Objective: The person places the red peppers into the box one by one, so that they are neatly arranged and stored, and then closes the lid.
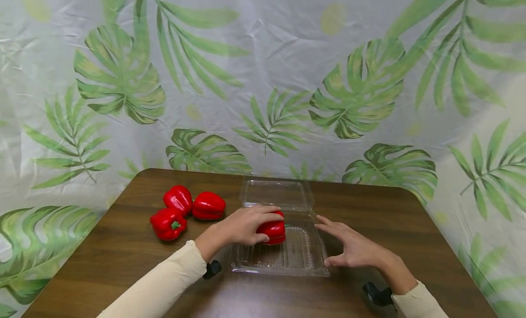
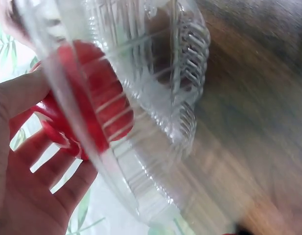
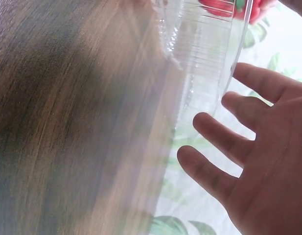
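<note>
In the head view a red bell pepper (image 1: 276,232) with a green stem is gripped from above by my left hand (image 1: 248,224), over the left half of a clear plastic clamshell container (image 1: 306,254). The container's lid (image 1: 277,192) is folded back, away from me. The left wrist view shows the pepper (image 2: 99,98) through the clear wall; whether it touches the base I cannot tell. My right hand (image 1: 357,247) is at the container's right side, fingers spread, thumb close to the near corner. The right wrist view has its fingertips (image 3: 187,154) by the clear rim.
Three more red bell peppers, one at the front (image 1: 167,224), one behind (image 1: 178,199) and one to the right (image 1: 208,205), lie left of the container on the brown wooden table (image 1: 382,222). A leaf-patterned sheet (image 1: 287,80) hangs behind the table.
</note>
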Motion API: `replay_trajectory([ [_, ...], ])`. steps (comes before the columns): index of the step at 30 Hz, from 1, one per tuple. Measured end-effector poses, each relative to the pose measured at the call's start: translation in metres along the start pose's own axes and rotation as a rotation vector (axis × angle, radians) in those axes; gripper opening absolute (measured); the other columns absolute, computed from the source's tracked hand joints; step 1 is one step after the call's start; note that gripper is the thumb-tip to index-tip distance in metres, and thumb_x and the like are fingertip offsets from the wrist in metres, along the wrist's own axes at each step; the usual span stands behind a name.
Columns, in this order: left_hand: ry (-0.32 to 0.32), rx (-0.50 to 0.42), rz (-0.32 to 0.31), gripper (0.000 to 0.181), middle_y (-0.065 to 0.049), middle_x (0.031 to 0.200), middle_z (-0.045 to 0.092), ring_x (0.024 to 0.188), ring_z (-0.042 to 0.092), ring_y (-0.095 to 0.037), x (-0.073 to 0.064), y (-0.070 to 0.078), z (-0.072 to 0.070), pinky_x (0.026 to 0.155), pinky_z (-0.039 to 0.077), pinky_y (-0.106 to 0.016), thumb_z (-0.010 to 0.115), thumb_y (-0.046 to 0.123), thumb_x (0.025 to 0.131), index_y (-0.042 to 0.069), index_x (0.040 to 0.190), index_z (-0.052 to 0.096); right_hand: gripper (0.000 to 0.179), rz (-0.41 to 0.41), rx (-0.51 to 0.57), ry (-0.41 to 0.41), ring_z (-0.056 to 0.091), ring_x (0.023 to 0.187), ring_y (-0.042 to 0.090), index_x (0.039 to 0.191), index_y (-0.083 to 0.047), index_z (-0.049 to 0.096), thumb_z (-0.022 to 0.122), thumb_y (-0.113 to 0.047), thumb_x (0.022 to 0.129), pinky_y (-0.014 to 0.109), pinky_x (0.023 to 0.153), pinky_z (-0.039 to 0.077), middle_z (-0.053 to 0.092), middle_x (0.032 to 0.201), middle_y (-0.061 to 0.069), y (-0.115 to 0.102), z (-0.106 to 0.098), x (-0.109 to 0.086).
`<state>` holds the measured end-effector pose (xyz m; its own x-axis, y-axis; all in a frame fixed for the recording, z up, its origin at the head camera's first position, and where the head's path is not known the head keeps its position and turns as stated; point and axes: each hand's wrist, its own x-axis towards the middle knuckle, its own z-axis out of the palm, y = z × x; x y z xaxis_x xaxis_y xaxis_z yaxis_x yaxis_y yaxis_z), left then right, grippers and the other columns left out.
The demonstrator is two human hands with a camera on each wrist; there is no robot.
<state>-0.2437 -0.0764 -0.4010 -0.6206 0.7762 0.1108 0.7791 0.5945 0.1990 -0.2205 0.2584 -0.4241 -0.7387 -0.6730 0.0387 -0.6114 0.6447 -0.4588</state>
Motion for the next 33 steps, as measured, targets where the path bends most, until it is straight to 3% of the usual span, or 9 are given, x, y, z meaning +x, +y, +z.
replay_trajectory([
  [7, 0.010, 0.015, 0.023, 0.055, -0.007, 0.153, 0.048, 0.134, 0.054, -0.027, 0.008, 0.000, 0.010, 0.105, 0.051, -0.044, 0.072, 0.025, 0.088, 0.021, 0.140, 0.054, 0.086, 0.002, 0.007, 0.001, 0.041, 0.138, 0.044, 0.148, -0.005, 0.043, 0.078, -0.045, 0.081, 0.068, 0.102, 0.040, 0.030, 0.161, 0.020, 0.000, 0.000, 0.003],
  [23, -0.010, 0.002, -0.010, 0.056, -0.003, 0.158, 0.041, 0.139, 0.048, -0.026, 0.015, 0.002, 0.018, 0.108, 0.048, -0.045, 0.070, 0.028, 0.091, 0.023, 0.144, 0.050, 0.085, -0.003, 0.006, -0.006, 0.041, 0.138, 0.044, 0.149, -0.004, 0.043, 0.078, -0.044, 0.082, 0.067, 0.100, 0.042, 0.030, 0.161, 0.020, -0.001, -0.003, 0.005],
  [33, -0.023, 0.023, 0.013, 0.060, -0.006, 0.158, 0.039, 0.138, 0.049, -0.026, 0.017, 0.006, 0.023, 0.106, 0.050, -0.042, 0.067, 0.021, 0.089, 0.024, 0.145, 0.048, 0.090, 0.002, 0.033, -0.014, 0.041, 0.139, 0.048, 0.152, -0.005, 0.037, 0.077, -0.045, 0.082, 0.069, 0.099, 0.042, 0.030, 0.161, 0.021, -0.001, 0.001, 0.002],
])
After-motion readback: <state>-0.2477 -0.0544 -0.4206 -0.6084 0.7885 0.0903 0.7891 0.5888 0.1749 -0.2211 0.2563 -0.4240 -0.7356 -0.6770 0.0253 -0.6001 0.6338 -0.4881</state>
